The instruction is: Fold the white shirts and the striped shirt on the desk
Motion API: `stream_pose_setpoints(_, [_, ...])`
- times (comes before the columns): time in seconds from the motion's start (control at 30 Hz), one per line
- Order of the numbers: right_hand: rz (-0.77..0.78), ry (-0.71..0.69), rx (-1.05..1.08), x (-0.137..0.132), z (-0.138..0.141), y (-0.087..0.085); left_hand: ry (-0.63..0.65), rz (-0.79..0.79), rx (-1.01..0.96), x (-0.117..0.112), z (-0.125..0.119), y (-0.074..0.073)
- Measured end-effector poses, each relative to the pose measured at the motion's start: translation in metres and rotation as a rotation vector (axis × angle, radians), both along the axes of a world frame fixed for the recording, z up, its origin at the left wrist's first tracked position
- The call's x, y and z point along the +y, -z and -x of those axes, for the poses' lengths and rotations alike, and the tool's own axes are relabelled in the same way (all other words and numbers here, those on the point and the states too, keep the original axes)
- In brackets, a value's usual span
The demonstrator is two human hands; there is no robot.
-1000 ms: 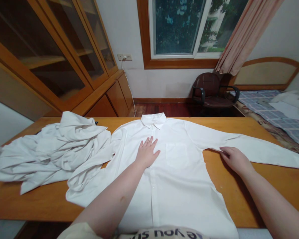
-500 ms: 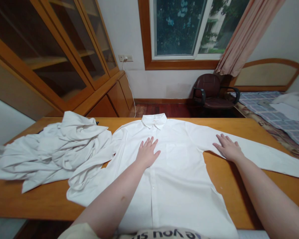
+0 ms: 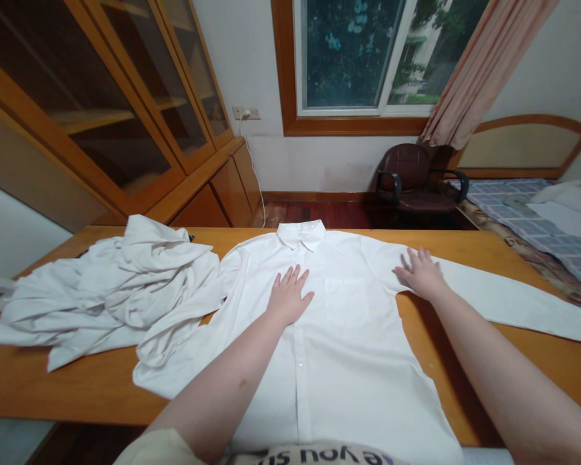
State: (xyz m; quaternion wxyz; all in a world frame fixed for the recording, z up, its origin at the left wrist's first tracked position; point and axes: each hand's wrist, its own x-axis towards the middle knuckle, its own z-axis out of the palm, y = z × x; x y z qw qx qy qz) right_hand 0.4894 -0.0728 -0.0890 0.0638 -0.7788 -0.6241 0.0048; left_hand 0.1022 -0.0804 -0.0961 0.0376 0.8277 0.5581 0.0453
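A white button-up shirt (image 3: 353, 361) lies face up on the wooden table, its collar toward the far edge. My left hand (image 3: 289, 297) rests flat on the chest beside the button placket, fingers spread. Over the upper part of the sleeve on the right is my right hand (image 3: 420, 274), fingers spread and holding nothing; whether it touches the cloth I cannot tell. That sleeve stretches out to the right. The other sleeve lies bunched at the left, next to a crumpled heap of white cloth (image 3: 111, 278).
The wooden table (image 3: 77, 394) spans the view. Beyond it stand a glass-door cabinet (image 3: 126, 116) at left, a dark red armchair (image 3: 407, 171) and a bed (image 3: 547, 206) at right. A white cable (image 3: 252, 161) hangs from a wall socket (image 3: 246, 112).
My right hand has moved left and toward the far edge along the sleeve, closer to the shoulder. My left hand stays in place on the shirt.
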Motion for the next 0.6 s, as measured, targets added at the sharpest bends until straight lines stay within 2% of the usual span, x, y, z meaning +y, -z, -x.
stream_pose_setpoints(0.07, [0.103,-0.142,0.050,0.001,0.033,0.001,-0.002,0.003,0.002,0.000,0.000,-0.001])
stream_pose_setpoints(0.13, [0.155,-0.218,0.029,-0.004,0.053,0.003,-0.002,0.003,0.003,0.000,0.001,-0.001])
stream_pose_setpoints(0.23, [0.143,-0.248,-0.005,-0.015,0.051,0.006,0.004,0.004,0.005,-0.001,0.001,-0.002])
stream_pose_setpoints(0.33, [0.138,-0.180,-0.005,-0.029,0.022,0.009,0.006,0.007,0.004,0.000,0.002,-0.001])
stream_pose_setpoints(0.6, [0.147,0.222,0.005,-0.089,-0.095,0.003,0.009,0.006,-0.006,0.000,0.001,-0.001])
